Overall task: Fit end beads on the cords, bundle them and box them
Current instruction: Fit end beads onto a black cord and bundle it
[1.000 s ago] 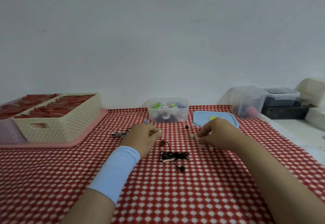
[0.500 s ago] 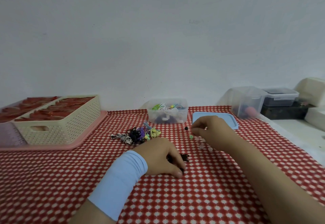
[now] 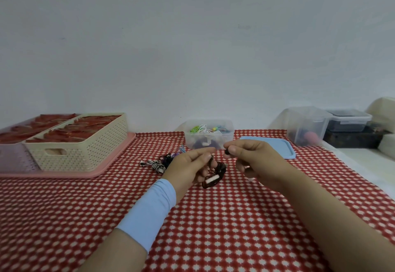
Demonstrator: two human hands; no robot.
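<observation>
Black bead point(image 3: 227, 152) in right hand point(image 3: 259, 161) (black cord point(image 3: 214, 175) in left hand point(image 3: 187, 168))

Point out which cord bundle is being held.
The black bundle with the white band: the left hand grips it. The striped bundle and the coloured ones beside it lie untouched on the cloth.

the left hand point(image 3: 188, 165) covers part of the black cord bundle point(image 3: 213, 177) it holds; the cord end at its fingers point(image 3: 208, 151) is too small to make out. the right hand point(image 3: 259, 160) half buries the black bead point(image 3: 227, 152) it pinches and masks a corner of the blue lid point(image 3: 282, 149). the pile of cords point(image 3: 157, 164) is partly hidden behind the left hand. the clear box point(image 3: 208, 140) holds a tangle too small to sort. the left edge cuts off the pink tray point(image 3: 89, 174).
</observation>
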